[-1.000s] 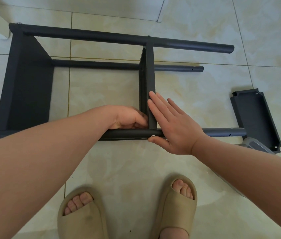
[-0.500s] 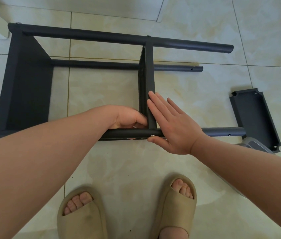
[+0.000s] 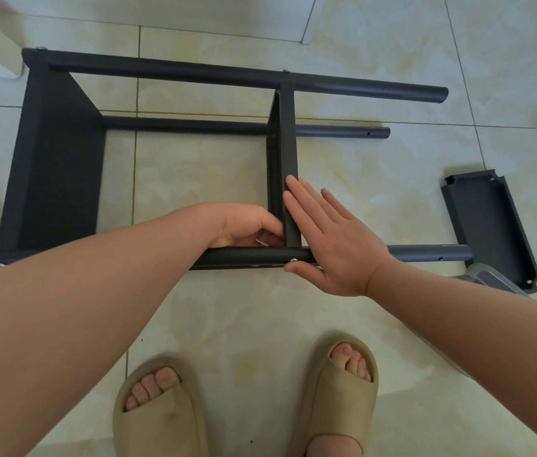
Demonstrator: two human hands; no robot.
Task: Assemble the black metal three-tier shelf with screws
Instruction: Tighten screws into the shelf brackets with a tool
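Flat right hand (image 3: 333,245) presses middle shelf (image 3: 288,143); left hand (image 3: 247,225) curls beside it.

The shelf frame (image 3: 194,72) is showing black metal tubes with a matt, faintly grainy coat that is catching only a soft sheen along their tops. Its end panel (image 3: 59,166) at the left and its middle tier panel (image 3: 288,136) are wearing the same flat black finish, as is the loose panel (image 3: 488,222) lying at the right. A screw head (image 3: 292,259) on the near tube is gleaming as bare bright metal. The floor tiles (image 3: 376,192) are shining glossy and smooth, cream with cloudy marbling. The tan slippers (image 3: 161,420) are looking matt and soft, like moulded foam. A grey object (image 3: 488,278) beneath the loose panel is looking like smooth plastic.
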